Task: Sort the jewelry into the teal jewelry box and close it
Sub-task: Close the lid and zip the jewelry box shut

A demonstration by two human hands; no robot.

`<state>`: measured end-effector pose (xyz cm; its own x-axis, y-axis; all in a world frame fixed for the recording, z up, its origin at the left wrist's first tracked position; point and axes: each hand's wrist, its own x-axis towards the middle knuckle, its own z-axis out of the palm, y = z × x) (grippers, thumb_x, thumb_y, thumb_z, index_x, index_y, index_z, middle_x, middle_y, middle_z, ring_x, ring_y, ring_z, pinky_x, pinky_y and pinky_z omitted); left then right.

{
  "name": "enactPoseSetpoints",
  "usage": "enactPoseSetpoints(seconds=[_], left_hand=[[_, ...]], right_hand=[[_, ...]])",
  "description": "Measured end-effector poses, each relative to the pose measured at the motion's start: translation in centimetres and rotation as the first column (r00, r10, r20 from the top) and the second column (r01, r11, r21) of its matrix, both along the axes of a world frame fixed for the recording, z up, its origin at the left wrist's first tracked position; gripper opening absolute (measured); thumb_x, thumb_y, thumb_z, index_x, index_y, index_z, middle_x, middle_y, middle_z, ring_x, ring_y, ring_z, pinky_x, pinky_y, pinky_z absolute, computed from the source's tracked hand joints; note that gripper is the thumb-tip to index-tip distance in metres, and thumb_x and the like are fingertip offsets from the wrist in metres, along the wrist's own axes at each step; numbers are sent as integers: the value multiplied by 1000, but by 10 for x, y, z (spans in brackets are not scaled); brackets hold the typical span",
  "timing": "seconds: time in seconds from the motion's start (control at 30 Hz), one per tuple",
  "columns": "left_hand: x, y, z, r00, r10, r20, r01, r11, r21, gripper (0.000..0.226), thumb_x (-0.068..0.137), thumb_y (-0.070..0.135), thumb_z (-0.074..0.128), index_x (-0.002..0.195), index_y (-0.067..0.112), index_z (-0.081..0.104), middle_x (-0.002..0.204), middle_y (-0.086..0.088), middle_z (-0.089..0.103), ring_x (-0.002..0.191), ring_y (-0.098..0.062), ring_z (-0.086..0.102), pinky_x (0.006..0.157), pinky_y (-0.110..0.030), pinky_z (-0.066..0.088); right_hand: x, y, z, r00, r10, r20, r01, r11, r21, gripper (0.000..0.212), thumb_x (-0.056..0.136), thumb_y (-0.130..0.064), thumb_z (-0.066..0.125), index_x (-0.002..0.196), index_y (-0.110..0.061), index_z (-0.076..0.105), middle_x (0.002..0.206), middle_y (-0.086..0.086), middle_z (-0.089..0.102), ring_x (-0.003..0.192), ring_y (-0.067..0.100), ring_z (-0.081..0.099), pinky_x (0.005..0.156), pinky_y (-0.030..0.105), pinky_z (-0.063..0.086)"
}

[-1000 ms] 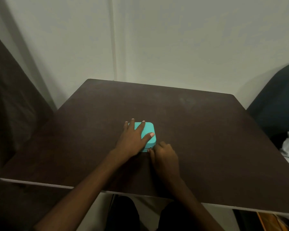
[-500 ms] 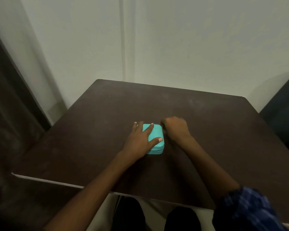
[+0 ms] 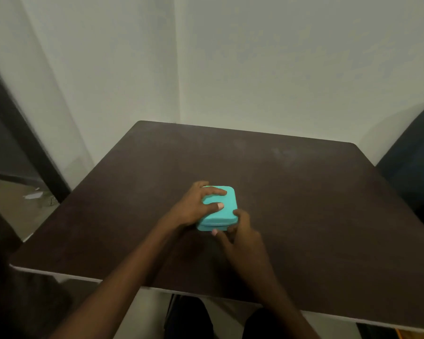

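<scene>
Jewelry box point(image 3: 222, 207), teal and with its lid down, lies near the middle of the dark table point(image 3: 304, 204). Left hand point(image 3: 194, 207) rests on the lid from the left side: index finger and thumb extend flat across the top surface, the remaining fingers lie over the far-left edge. Right hand point(image 3: 240, 237) is at the near-right corner, fingers curled around the corner and thumb tip against the front wall below the lid seam.
</scene>
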<state>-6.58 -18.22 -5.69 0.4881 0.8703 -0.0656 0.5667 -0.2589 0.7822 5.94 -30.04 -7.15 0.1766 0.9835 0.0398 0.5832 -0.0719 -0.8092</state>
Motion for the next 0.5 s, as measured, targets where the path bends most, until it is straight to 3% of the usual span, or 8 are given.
enactPoseSetpoints(seconds=[0.1,0.23,0.37,0.5], left_hand=[[5,-6,-4,986,167,3,-166,981,101,35,85,33,64,120,28,60,135,-2,38,124,-18,40,100,-27,31],[2,-13,-10,931,355,-91,-320,909,266,38,93,41,49,129,31,53,131,-6,39,120,-21,41,100,-34,38],[-13,-12,-16,939,322,-119,-283,922,266,47,97,40,41,142,27,37,140,-9,31,128,-22,32,106,-36,36],[-14,5,-17,925,221,-311,-111,936,334,58,97,35,42,149,25,18,157,-12,7,139,-30,18,113,-38,21]], right_hand=[[-14,0,-7,997,77,0,-77,997,-21,82,85,-46,61,147,-19,13,138,-1,47,117,9,49,89,17,43],[-17,22,-7,990,66,121,-69,997,20,84,88,-40,60,149,-11,11,142,8,41,124,17,45,95,22,39],[-3,59,-2,956,103,274,-109,994,7,65,95,-29,52,148,-11,19,140,11,46,122,22,48,97,25,40],[9,92,-4,933,134,334,-140,990,-5,49,98,-17,43,145,-20,30,136,10,52,116,23,53,98,32,44]])
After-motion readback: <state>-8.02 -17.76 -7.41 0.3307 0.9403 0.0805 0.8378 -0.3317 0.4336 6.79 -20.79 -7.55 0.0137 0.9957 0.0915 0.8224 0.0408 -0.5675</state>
